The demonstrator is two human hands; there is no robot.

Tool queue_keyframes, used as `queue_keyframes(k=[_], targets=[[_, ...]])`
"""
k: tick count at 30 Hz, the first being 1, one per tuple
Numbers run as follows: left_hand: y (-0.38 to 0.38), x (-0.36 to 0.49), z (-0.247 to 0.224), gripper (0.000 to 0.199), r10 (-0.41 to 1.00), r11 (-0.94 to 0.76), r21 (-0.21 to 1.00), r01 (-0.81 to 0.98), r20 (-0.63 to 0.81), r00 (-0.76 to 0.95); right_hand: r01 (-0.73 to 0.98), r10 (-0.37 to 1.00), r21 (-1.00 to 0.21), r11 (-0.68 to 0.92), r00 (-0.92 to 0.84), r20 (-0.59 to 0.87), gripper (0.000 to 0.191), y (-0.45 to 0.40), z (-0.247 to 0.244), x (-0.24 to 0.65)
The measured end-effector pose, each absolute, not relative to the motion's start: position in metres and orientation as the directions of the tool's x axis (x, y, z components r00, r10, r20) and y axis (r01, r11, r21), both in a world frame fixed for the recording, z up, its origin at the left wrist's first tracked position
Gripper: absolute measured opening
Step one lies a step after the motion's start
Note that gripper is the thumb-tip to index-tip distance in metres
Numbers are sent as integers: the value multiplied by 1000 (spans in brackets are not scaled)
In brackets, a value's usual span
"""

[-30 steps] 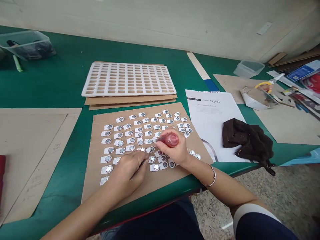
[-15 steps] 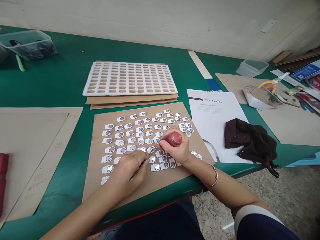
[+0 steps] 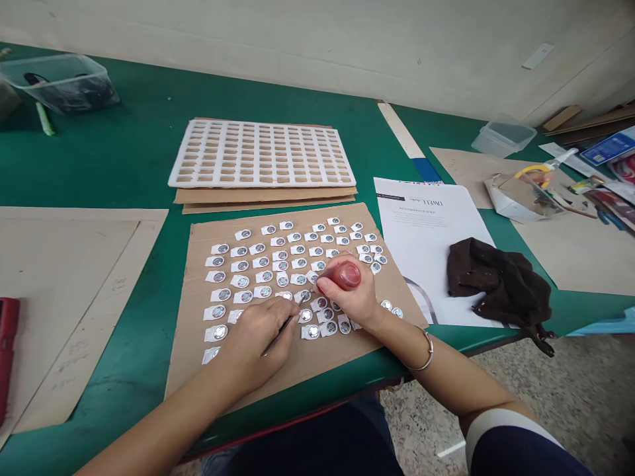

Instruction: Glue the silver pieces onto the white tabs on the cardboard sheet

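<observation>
Pinched in my left hand (image 3: 262, 334) are thin metal tweezers (image 3: 284, 324), their tip at one of the small round silvery pieces on white tabs. My right hand (image 3: 358, 294) is wrapped round a red bottle (image 3: 346, 276) with its rounded base toward me; its other end is hidden by my fingers. Many of these round pieces (image 3: 265, 291) lie in loose rows on a brown cardboard sheet (image 3: 208, 383). Both hands work close together over the sheet's middle, and they cover some of the pieces.
Behind the sheet, a white slotted tray (image 3: 213, 152) rests on cardboard. To the right are a printed paper (image 3: 411, 231), a dark cloth (image 3: 496, 277) and an open box (image 3: 518, 201) holding scissors. A clear bin (image 3: 84, 92) stands far left, a red tool (image 3: 6, 357) near left.
The view has shifted slightly. My left hand and the tweezers have hardly moved, and my right hand keeps the red bottle in nearly the same spot.
</observation>
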State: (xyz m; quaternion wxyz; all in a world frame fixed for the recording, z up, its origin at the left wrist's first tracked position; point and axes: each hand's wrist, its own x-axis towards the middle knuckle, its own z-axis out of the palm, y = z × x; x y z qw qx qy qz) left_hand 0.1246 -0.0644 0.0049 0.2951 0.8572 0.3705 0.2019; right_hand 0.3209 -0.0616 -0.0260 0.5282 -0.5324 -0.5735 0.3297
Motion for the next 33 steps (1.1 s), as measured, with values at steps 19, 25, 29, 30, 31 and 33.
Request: queue_keyframes(k=[19, 25, 29, 30, 31, 33], targets=[[-63, 123, 7, 15, 767, -509, 675, 535, 74, 637, 408, 887, -818, 406, 42, 461, 22, -66, -16, 318], [-62, 123, 9, 18, 771, -494, 678, 544, 54, 634, 404, 899, -827, 391, 26, 437, 23, -67, -14, 318], [-62, 124, 9, 18, 772, -496, 687, 532, 69, 631, 405, 898, -826, 392, 24, 438, 23, -67, -15, 318], [-62, 124, 9, 18, 771, -496, 687, 531, 67, 633, 408, 898, -824, 393, 23, 440, 23, -68, -15, 318], [-62, 123, 9, 18, 770, -495, 687, 531, 64, 635, 411, 897, -822, 395, 21, 441, 23, -68, -15, 318], [-62, 123, 9, 17, 770, -493, 688, 533, 60, 635, 412, 895, -819, 399, 17, 445, 23, -68, -15, 318]])
